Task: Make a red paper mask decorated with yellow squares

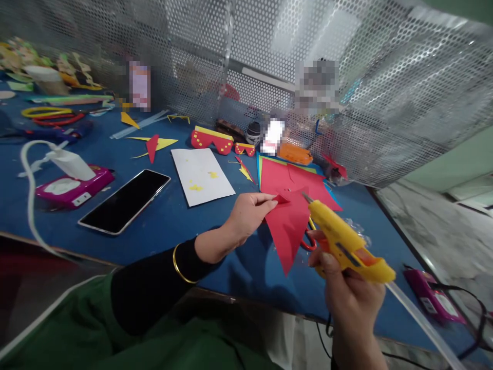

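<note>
Red paper [287, 234]: large cut piece with a long point, in front of the coloured sheets [308, 180], right of mid-surface [165, 257]; point aimed at the front edge, looks raised.
Left grip [246, 215]: thumb and fingertips pressed together, pinching the red piece at its upper left, where a small flap stands up.
Right grip [352, 288]: closed round the handle of the yellow glue gun [337, 234]; whether a finger presses the trigger, cannot tell.
Gun nozzle [307, 198]: beside the red piece's upper right; contact unclear.
Glue stick [423, 316]: long, clear, out of the gun's back, over the surface's front right corner.
Scissors [308, 245]: red and yellow handles, partly behind the red piece.
Paper handling: judged very light, thin, bendy; likely to crease or tear under a hard pinch. Best taken flat near the upper edge, away from the nozzle; long point probably flops.
Gun handling: heavier, rigid plastic; take by the handle, nozzle probably hot. Trailing stick may swing or snag.
White sheet [200, 177]: yellow scraps on it, towards the back edge; no writing readable.
Phone [125, 202]: dark screen, left of the sheet; no brand readable.
Gun markings: none legible.
</note>
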`<move>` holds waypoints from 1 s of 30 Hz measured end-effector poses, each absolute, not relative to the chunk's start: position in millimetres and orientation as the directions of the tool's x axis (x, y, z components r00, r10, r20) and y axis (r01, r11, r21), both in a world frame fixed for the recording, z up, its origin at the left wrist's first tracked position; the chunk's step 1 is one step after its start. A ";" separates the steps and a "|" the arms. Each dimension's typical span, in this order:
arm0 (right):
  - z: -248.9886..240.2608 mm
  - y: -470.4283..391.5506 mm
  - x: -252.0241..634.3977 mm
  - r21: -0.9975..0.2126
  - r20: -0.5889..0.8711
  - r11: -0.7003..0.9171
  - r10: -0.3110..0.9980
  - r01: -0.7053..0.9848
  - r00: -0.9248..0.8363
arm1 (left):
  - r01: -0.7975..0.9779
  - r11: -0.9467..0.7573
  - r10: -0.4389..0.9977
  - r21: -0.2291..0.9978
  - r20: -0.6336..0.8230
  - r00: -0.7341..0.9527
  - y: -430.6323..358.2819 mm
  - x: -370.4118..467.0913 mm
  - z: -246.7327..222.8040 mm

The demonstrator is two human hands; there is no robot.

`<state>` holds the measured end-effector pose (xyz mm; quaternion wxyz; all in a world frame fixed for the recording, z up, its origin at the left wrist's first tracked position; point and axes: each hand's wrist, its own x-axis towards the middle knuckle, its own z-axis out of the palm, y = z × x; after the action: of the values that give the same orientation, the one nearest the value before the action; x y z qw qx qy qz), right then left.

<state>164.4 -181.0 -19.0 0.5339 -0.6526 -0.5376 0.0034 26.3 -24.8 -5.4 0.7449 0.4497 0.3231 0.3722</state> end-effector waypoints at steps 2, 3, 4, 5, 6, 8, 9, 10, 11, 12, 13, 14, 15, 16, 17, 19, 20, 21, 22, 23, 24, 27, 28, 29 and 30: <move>-23.7 -177.8 164.0 -0.590 0.608 0.148 0.727 0.794 0.317 | -0.260 0.313 0.844 0.913 -0.142 0.518 -24.7 25.9 -5.7; -25.8 -176.2 164.2 -0.535 0.618 0.128 0.733 0.835 0.283 | -0.258 0.310 0.844 0.915 -0.141 0.517 -24.7 25.7 -5.6; -27.7 -174.7 164.4 -0.481 0.624 0.102 0.737 0.871 0.258 | -0.255 0.305 0.845 0.917 -0.137 0.516 -24.6 25.5 -5.5; -29.2 -173.2 164.7 -0.432 0.625 0.074 0.743 0.899 0.240 | -0.253 0.297 0.846 0.921 -0.131 0.516 -24.5 25.3 -5.5; -30.3 -172.0 164.9 -0.393 0.624 0.050 0.748 0.918 0.227 | -0.251 0.290 0.846 0.923 -0.125 0.519 -24.5 25.2 -5.6; -31.9 -170.1 165.3 -0.341 0.629 0.030 0.750 0.940 0.205 | -0.250 0.278 0.844 0.927 -0.111 0.525 -24.4 24.9 -6.3; -32.6 -169.5 165.4 -0.327 0.632 0.028 0.750 0.945 0.197 | -0.250 0.272 0.843 0.929 -0.105 0.528 -24.4 24.9 -6.9; -33.2 -169.1 165.5 -0.317 0.637 0.027 0.746 0.948 0.191 | -0.249 0.268 0.843 0.931 -0.101 0.529 -24.3 24.9 -7.6; -33.8 -168.8 165.5 -0.312 0.641 0.027 0.743 0.950 0.190 | -0.246 0.262 0.844 0.933 -0.098 0.528 -24.1 25.1 -8.3; -34.5 -168.6 165.4 -0.307 0.646 0.028 0.740 0.951 0.187 | -0.243 0.255 0.845 0.936 -0.094 0.527 -23.9 25.3 -9.1; -35.2 -168.5 165.3 -0.299 0.648 0.026 0.739 0.954 0.183 | -0.238 0.248 0.845 0.939 -0.090 0.527 -23.7 25.6 -9.8; -36.0 -168.2 165.0 -0.290 0.651 0.022 0.737 0.957 0.180 | -0.234 0.241 0.846 0.942 -0.086 0.527 -23.5 25.8 -10.4; -36.7 -168.0 164.5 -0.279 0.656 0.016 0.733 0.960 0.178 | -0.230 0.235 0.845 0.944 -0.082 0.528 -23.3 26.1 -10.8; -37.4 -167.7 163.9 -0.276 0.657 0.004 0.731 0.961 0.186 | -0.226 0.229 0.845 0.947 -0.079 0.529 -23.1 26.2 -10.9; -37.9 -167.5 163.0 -0.281 0.654 -0.013 0.729 0.960 0.202 | -0.223 0.225 0.845 0.948 -0.077 0.529 -23.1 26.4 -10.9; -38.6 -167.0 160.7 -0.310 0.645 -0.037 0.726 0.950 0.238 | -0.220 0.217 0.851 0.951 -0.074 0.520 -23.2 26.4 -10.3; -38.8 -166.8 159.6 -0.326 0.638 -0.041 0.728 0.945 0.251 | -0.218 0.215 0.855 0.952 -0.076 0.514 -23.3 26.3 -9.9; -39.0 -166.7 158.7 -0.339 0.632 -0.039 0.731 0.940 0.258 | -0.217 0.217 0.857 0.952 -0.080 0.508 -23.4 26.3 -9.5; -39.2 -166.5 158.0 -0.345 0.630 -0.030 0.733 0.938 0.255 | -0.218 0.225 0.858 0.950 -0.086 0.506 -23.5 26.2 -9.2; -39.4 -166.4 157.6 -0.346 0.632 -0.019 0.734 0.938 0.248 | -0.221 0.237 0.855 0.946 -0.095 0.509 -23.7 26.2 -8.8; -39.6 -166.1 157.4 -0.345 0.636 -0.012 0.732 0.939 0.243 | -0.224 0.252 0.851 0.941 -0.105 0.515 -23.9 26.3 -8.5; -40.1 -165.1 157.7 -0.341 0.650 -0.003 0.722 0.940 0.238 | -0.234 0.292 0.837 0.927 -0.130 0.532 -24.6 26.6 -7.6; -40.3 -164.7 157.7 -0.342 0.653 0.000 0.719 0.940 0.238 | -0.235 0.303 0.833 0.924 -0.137 0.535 -24.8 26.8 -7.2; -40.3 -164.3 157.5 -0.346 0.655 0.003 0.717 0.938 0.239 | -0.235 0.310 0.831 0.921 -0.143 0.538 -25.1 26.9 -6.8; -40.4 -164.0 157.1 -0.348 0.656 0.005 0.716 0.937 0.240 | -0.234 0.314 0.829 0.920 -0.146 0.539 -25.3 27.0 -6.5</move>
<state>157.1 -164.0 -40.4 0.3791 -0.6901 -0.5990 -0.1461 27.0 -25.3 -6.5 0.7446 0.4639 0.3206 0.3572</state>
